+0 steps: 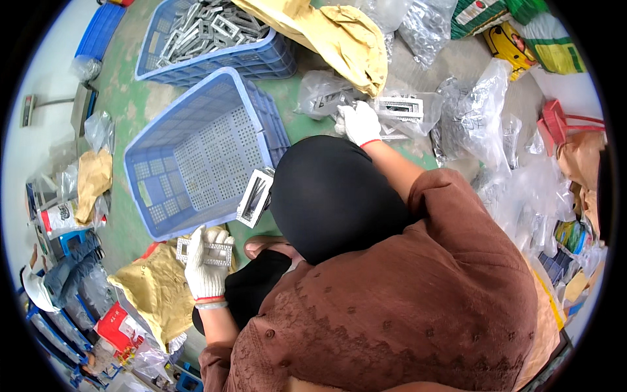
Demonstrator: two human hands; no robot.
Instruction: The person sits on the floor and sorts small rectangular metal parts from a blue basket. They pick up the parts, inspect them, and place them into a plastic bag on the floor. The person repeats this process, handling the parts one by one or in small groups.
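Note:
My left hand (206,266), in a white knit glove, is closed around a silver rectangular metal frame (217,253) beside a yellow-brown sack (151,294). My right hand (360,124), gloved the same way, reaches out over the floor with its fingers curled. Whatever is in those fingers I cannot make out. Close beside it lie more silver frames (401,110), partly inside clear plastic bags. Another bundle of frames (253,197) leans at the near right corner of a blue plastic crate (243,124), whose perforated bottom shows.
A second blue crate (281,59), heaped with metal frames (212,29), stands behind the first. A yellow sack (349,42) hangs over its right side. Clear plastic bags (480,121) crowd the right. My black-clad knee (339,199) rises between my arms. Another person's arm (34,256) shows far left.

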